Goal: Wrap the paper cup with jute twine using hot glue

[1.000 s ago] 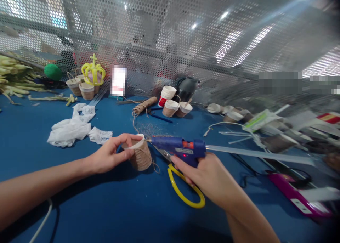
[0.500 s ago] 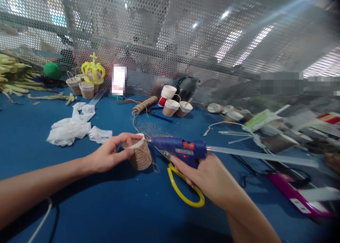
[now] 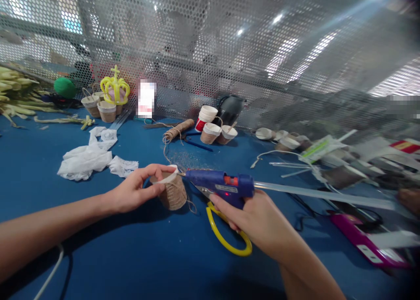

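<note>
On the blue table (image 3: 183, 265), the left hand (image 3: 138, 188) pinches the twine cup (image 3: 173, 198); the right hand (image 3: 254, 217) grips the glue gun (image 3: 210, 182). Its tip (image 3: 181, 174) sits near the left fingers (image 3: 166, 169) — one slip might burn them.

Craft workshop, from its glue gun (image 3: 210, 181), twine roll (image 3: 180, 130), scissors (image 3: 212, 224) and small cups (image 3: 210, 136).

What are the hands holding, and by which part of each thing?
Left hand: a twine-wrapped cup, gripped at its white rim. Right hand: a blue glue gun, by its handle, mostly hidden in the grip.
</note>
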`<state>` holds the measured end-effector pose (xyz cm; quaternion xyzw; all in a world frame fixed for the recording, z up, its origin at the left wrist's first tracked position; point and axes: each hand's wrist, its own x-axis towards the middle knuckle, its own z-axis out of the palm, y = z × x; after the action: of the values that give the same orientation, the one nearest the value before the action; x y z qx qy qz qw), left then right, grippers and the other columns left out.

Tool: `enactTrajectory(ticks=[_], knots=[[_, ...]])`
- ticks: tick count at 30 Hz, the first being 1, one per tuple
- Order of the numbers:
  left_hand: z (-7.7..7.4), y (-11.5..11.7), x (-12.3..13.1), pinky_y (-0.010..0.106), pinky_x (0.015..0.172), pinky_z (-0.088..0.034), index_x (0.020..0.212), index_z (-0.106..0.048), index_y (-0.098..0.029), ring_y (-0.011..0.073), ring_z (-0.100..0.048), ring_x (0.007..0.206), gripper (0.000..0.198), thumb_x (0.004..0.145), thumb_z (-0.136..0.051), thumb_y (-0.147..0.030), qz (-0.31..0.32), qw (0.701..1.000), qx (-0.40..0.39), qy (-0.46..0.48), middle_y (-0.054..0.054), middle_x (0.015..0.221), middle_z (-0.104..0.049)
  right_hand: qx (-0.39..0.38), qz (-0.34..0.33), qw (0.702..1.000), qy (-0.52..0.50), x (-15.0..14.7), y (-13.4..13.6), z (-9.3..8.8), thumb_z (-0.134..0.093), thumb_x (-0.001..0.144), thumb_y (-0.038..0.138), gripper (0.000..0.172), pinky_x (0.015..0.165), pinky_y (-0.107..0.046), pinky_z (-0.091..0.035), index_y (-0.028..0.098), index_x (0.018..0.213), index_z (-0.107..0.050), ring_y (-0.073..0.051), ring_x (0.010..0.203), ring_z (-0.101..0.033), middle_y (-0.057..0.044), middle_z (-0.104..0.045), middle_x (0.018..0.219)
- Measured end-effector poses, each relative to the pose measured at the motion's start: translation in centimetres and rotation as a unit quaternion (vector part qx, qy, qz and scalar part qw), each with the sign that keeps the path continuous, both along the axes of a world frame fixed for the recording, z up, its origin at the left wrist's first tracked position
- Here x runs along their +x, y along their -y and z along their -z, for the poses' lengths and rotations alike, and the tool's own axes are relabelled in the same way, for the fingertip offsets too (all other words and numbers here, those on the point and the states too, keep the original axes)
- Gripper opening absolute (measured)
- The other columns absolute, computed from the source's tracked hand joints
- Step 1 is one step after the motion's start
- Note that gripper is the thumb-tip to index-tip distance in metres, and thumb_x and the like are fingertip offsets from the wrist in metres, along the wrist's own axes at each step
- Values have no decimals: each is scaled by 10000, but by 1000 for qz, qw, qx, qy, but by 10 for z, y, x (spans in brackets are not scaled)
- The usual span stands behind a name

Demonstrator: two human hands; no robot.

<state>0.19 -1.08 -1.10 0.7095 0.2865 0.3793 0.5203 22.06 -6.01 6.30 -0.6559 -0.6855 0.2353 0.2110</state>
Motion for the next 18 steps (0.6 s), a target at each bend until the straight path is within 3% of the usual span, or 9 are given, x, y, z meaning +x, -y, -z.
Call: enactTrajectory(ticks=[18], knots=[[2,0,0,377,933,-335,704,-465,-146,258,-425,1166,200,827,-491,-301,5,1000,-5,6,116,1264,-476,10,-22,1000,1,1,2,2,-532,721,369,308,339,-222,-393,225,455,-477,-126,326,-484,40,-472,334]])
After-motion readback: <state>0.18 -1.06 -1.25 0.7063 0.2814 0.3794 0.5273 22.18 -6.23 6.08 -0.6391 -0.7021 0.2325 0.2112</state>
